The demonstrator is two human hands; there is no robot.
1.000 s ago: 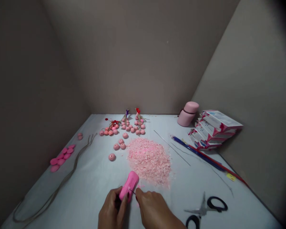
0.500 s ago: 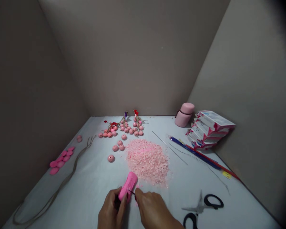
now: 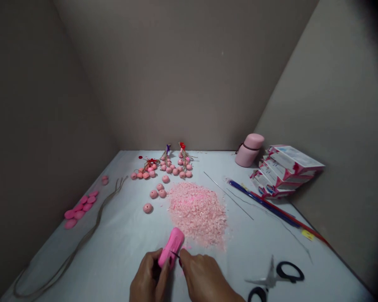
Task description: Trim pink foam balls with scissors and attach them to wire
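My left hand [image 3: 149, 276] grips a bright pink soap bar [image 3: 172, 245] near the front of the table, tilted with its far end up and to the right. Its upper face looks cut and uneven. In my right hand [image 3: 203, 272] is a small knife [image 3: 175, 254]; only a thin dark blade shows, its tip against the bar, the handle hidden in my fist. Just beyond lies a wide heap of pink shavings [image 3: 198, 212]. Several drilled pink balls [image 3: 148, 208] rest to the left of the heap.
Scissors [image 3: 271, 277] lie spread at right front. Behind them are a thin metal rod [image 3: 228, 195], blue and red stems [image 3: 271, 207], stacked boxes [image 3: 286, 172] and a pink flask [image 3: 250, 150]. Cord [image 3: 94, 226] and pink ovals [image 3: 79, 214] lie left; tied ball bunches [image 3: 176, 170] at the back.
The view has shifted slightly, so things on the right appear farther right. Both hands keep their holds, with the blade still against the bar in nearly the same spot.
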